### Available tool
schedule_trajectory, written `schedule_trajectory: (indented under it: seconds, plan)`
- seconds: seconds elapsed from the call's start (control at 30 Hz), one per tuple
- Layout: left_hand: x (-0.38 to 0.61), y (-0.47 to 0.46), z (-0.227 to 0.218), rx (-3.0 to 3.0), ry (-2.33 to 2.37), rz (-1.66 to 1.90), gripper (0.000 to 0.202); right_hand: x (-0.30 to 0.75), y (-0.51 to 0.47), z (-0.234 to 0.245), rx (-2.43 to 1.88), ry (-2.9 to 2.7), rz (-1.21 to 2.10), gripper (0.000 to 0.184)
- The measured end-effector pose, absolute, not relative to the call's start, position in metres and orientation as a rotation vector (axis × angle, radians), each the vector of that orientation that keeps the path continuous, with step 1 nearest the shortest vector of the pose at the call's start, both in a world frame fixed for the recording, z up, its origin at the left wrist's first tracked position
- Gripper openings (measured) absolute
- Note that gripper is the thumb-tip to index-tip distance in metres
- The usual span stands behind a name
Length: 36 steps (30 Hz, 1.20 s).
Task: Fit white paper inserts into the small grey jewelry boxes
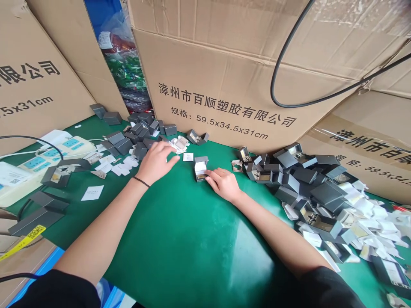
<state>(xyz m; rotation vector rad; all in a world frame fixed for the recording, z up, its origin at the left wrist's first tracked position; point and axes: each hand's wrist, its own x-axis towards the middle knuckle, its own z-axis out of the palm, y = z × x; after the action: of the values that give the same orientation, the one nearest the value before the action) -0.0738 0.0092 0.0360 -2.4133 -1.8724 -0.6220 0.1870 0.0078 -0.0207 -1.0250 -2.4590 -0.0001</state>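
With the right hand (224, 184), touches the small open box (198, 176) on the green counter (180, 239). Has the right fingers (212, 174) somewhat bent against the right side of the box; cannot tell whether really clasping it or only resting there. Can see in this box a white lining (199, 166), under the raised lid (201, 158).

Has the left hand (156, 162) at 10 o'clock from the box, near the pile (141, 130) of dark boxes and just beside the loose inserts (179, 144). Has the left fingers (164, 148) loosely released, with thumb apart and with nothing visible in the grasp. Wears a dark band (141, 182) on the left wrist.

Between left hand and box, can see a white card (188, 157) lying flat. At 12 o'clock, before the big carton (208, 64), can see another open box (196, 138). At 3 o'clock, can see a large heap (327, 194) of dark boxes, mixed with white papers (375, 222). At 9 o'clock, well apart, can see a power strip (86, 148).
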Motion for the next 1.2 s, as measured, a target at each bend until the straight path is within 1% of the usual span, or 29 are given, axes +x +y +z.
schedule_trajectory:
  seconds: [0.1,0.2,0.27,0.33,0.47,0.6,0.7,0.77,0.83,0.9,0.97,1.03,1.13,1.2]
  plan:
    - [-0.083,0.008,0.037,-2.282,-2.112,-0.314,0.035,0.191,0.010,-0.021,-1.050,-2.225,0.046,0.052]
    - [-0.080,0.005,0.036,-2.239,-2.245,0.012,0.038,0.198,0.014,-0.022,-1.162,-1.968,0.184,0.055]
    - [-0.076,0.003,0.035,-2.228,-2.268,0.063,0.041,0.201,0.018,-0.022,-1.227,-1.911,0.281,0.052]
    - [-0.073,0.003,0.033,-2.248,-2.261,0.026,0.042,0.201,0.022,-0.022,-1.280,-1.983,0.322,0.050]
    - [-0.074,0.007,0.027,-2.385,-2.223,-0.001,0.035,0.197,0.024,-0.024,-1.368,-2.226,0.190,0.050]
    - [-0.077,0.011,0.023,-2.484,-2.167,-0.112,0.034,0.194,0.020,-0.026,-1.344,-2.350,0.088,0.048]
    - [-0.075,0.012,0.025,-2.576,-2.239,-0.254,0.036,0.194,0.019,-0.026,-1.302,-2.343,0.069,0.049]
    - [-0.072,0.010,0.031,-2.708,-2.254,-0.502,0.038,0.195,0.018,-0.025,-1.285,-2.300,0.049,0.051]
    - [-0.067,0.006,0.041,-2.878,-2.203,-0.897,0.042,0.195,0.015,-0.023,-1.260,-2.235,0.032,0.052]
    - [-0.061,0.000,0.049,-2.975,-2.139,-1.290,0.049,0.193,0.010,-0.021,-1.188,-2.182,0.055,0.049]
    - [-0.053,-0.006,0.053,-3.010,-2.132,-1.480,0.052,0.190,0.005,-0.018,-1.095,-2.157,0.114,0.044]
    - [-0.043,-0.011,0.052,-3.082,-2.096,-1.457,0.050,0.187,0.000,-0.017,-1.010,-2.169,0.190,0.042]
    - [-0.030,-0.016,0.041,-3.109,-1.877,-1.244,0.047,0.184,-0.002,-0.017,-0.910,-2.212,0.276,0.045]
    - [-0.023,-0.018,0.032,-3.019,-1.678,-1.116,0.048,0.184,-0.001,-0.018,-0.878,-2.213,0.260,0.044]
